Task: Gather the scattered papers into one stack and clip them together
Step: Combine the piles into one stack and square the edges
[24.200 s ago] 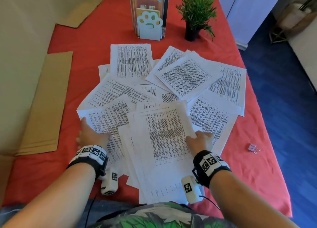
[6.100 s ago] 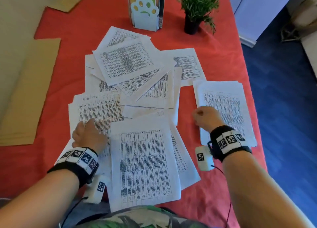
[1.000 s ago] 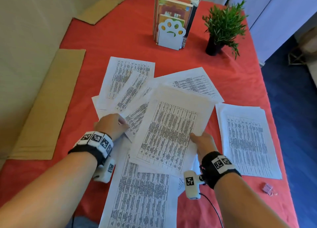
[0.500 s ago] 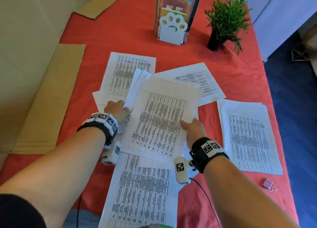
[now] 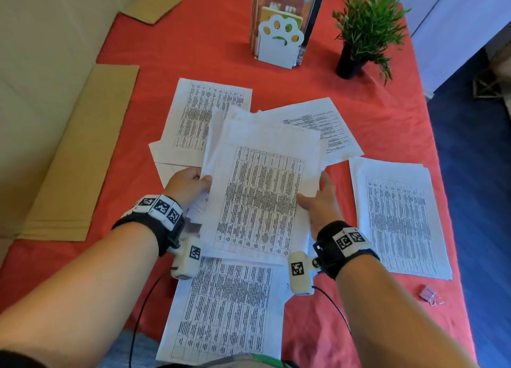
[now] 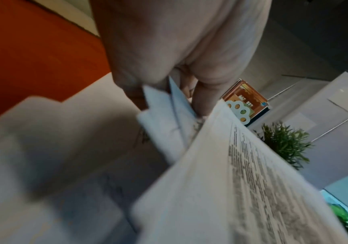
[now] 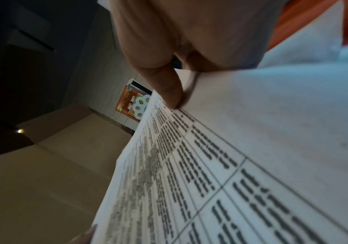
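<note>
I hold a bundle of printed sheets (image 5: 262,190) lifted off the red table between both hands. My left hand (image 5: 190,185) grips its left edge, thumb on top; in the left wrist view the fingers (image 6: 202,99) pinch several sheet edges (image 6: 169,115). My right hand (image 5: 318,199) grips the right edge, and its thumb (image 7: 169,92) presses on the top page (image 7: 210,173). A squared stack (image 5: 398,218) lies to the right. Loose sheets remain at the far left (image 5: 204,116), far middle (image 5: 320,127) and near me (image 5: 226,312). A pink binder clip (image 5: 430,294) lies at the near right.
A white paw-shaped bookend with books (image 5: 279,38) and a potted plant (image 5: 362,35) stand at the far side. Cardboard sheets (image 5: 80,152) lie along the left edge. The table's right edge (image 5: 442,174) drops to a blue floor.
Both hands have closed on the edges of the middle bundle and raised it toward me; the sheets in it are drawn more squarely together than half a second ago.
</note>
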A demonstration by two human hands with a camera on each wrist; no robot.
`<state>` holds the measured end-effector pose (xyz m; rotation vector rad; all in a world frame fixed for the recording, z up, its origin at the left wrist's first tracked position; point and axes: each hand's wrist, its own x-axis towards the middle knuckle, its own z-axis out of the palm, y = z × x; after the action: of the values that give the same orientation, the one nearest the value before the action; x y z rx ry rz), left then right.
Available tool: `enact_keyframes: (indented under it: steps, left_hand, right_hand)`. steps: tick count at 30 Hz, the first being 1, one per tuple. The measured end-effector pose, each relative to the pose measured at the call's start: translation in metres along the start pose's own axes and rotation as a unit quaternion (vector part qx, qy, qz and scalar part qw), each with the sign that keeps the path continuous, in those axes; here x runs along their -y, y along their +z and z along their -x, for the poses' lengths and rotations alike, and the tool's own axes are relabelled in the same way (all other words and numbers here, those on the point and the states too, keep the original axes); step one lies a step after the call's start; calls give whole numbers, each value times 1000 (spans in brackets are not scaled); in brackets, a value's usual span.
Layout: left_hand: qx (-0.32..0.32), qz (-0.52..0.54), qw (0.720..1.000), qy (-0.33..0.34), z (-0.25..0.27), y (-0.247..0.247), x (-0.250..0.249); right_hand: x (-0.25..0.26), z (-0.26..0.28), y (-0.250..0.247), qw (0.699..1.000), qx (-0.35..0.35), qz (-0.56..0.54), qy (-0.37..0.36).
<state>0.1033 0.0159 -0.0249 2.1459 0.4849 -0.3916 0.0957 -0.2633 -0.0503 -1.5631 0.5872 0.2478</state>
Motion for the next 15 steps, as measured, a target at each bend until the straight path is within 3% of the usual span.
enact_keyframes:
  steps: [6, 11, 15]
  left_hand:
    - [37, -48, 998, 0, 19, 22, 5]
    - [54, -116, 992, 10, 38, 46, 8]
    - [13, -110, 994, -1, 43, 56, 2]
  right_hand:
    - [9, 6, -30, 973, -57, 222, -11]
    - [0, 2, -34, 960, -81, 268, 2]
    - [2, 8, -33, 974, -43, 222, -12]
